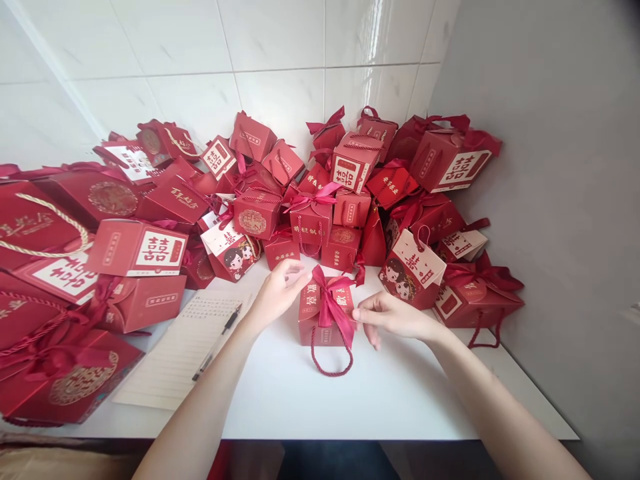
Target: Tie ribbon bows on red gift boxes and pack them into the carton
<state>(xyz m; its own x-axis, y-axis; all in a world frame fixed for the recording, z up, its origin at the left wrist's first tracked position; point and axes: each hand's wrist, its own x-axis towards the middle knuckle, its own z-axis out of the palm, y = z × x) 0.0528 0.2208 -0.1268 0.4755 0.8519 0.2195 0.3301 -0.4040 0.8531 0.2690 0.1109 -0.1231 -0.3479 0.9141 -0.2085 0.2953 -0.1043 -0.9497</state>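
A small red gift box point(315, 323) with a red ribbon bow point(331, 300) and a cord handle stands on the white table point(380, 393) in front of me. My left hand point(275, 293) rests its fingers against the box's upper left corner, fingers curled. My right hand point(387, 317) pinches the ribbon at the box's right side.
Several red gift boxes and bags point(310, 200) are heaped along the tiled wall and both sides. A lined paper sheet point(185, 347) with a black pen point(219, 340) lies at the left. A grey wall point(565, 200) closes the right side.
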